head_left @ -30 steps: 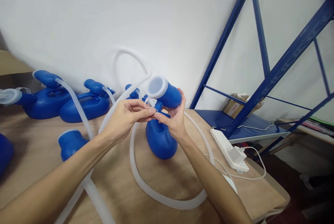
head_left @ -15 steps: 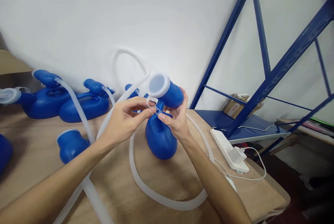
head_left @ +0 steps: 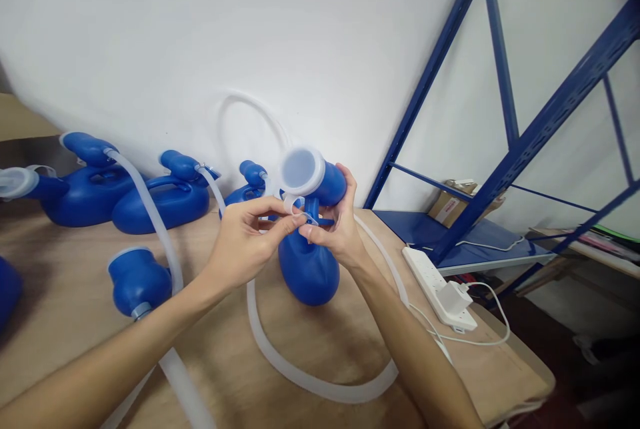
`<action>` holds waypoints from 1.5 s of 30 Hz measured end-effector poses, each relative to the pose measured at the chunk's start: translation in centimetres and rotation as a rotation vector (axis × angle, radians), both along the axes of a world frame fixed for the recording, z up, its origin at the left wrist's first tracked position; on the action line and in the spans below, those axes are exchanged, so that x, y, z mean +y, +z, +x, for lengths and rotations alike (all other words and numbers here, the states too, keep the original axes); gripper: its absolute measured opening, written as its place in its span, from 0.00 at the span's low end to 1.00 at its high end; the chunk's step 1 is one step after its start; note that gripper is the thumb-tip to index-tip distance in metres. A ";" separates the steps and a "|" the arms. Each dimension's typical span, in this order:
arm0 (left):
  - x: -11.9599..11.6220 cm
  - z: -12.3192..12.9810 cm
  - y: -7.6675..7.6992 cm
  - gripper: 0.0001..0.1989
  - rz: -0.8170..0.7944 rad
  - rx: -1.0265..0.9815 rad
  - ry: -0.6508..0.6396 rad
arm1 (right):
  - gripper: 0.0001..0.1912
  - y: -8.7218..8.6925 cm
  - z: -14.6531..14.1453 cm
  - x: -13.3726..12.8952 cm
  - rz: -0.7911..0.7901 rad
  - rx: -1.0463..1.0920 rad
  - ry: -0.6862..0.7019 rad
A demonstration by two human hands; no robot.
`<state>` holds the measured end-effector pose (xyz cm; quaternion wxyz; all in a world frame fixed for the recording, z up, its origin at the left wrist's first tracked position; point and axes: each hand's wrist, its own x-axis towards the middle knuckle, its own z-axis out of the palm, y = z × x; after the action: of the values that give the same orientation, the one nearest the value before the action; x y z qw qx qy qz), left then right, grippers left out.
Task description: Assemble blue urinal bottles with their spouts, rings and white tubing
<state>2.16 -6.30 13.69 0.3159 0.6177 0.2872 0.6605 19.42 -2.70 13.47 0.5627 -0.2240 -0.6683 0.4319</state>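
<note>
My right hand point(head_left: 343, 229) is wrapped round a blue plastic urinal head point(head_left: 333, 182), with its thumb forward at the narrow neck. A translucent white cap point(head_left: 301, 170) covers the head's wide mouth, which faces left and toward me. My left hand point(head_left: 245, 232) is closed, thumb and index finger pinching a small clear plastic strap point(head_left: 309, 218) beside the neck. Both thumbs meet close to this strap; its far end is partly hidden by fingers. Just below stands a rounded blue bottle point(head_left: 310, 275) on the wooden table.
Several blue urinal bottles point(head_left: 165, 207) with hoses stand along the wall at left. A loose blue head point(head_left: 139, 279) lies on the table point(head_left: 240, 382). A white hose point(head_left: 320, 385) loops in front. At right are a power strip point(head_left: 433, 285) and blue metal shelving point(head_left: 440, 75).
The head and its cap have shifted slightly left and down with my hands. My left hand has lowered a little, uncovering more of the bottle behind it. Both hands keep their hold.
</note>
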 end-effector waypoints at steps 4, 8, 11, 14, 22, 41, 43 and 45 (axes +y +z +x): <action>0.0 -0.1 0.1 0.03 0.008 0.007 -0.001 | 0.65 -0.1 0.2 0.2 -0.004 -0.018 0.038; 0.3 -0.1 -0.1 0.02 0.033 -0.004 -0.052 | 0.61 -0.5 0.3 0.6 0.025 0.010 -0.009; 0.4 0.1 -0.5 0.01 0.084 -0.027 -0.080 | 0.58 -0.7 0.3 0.6 0.043 0.008 -0.020; 0.3 0.4 -0.7 0.01 0.121 -0.042 -0.069 | 0.58 -0.5 0.2 0.3 0.068 0.011 -0.038; -0.3 0.9 -0.3 0.05 0.059 -0.066 -0.074 | 0.58 -0.2 -0.2 -0.1 0.142 -0.056 -0.163; 0.7 -1.8 1.6 0.15 -0.281 0.064 -0.310 | 0.60 0.8 0.1 -0.6 0.145 -0.115 -0.290; 0.8 -2.3 1.7 0.18 -0.312 0.071 -0.306 | 0.61 1.0 0.4 -0.4 0.155 -0.152 -0.339; 0.8 -2.7 1.9 0.27 -0.324 0.046 -0.253 | 0.61 1.0 0.7 -0.1 0.161 -0.174 -0.394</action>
<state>-0.54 -5.47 15.64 0.4851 0.6047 0.3168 0.5464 20.15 -2.81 14.45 0.5925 -0.3410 -0.6900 0.2377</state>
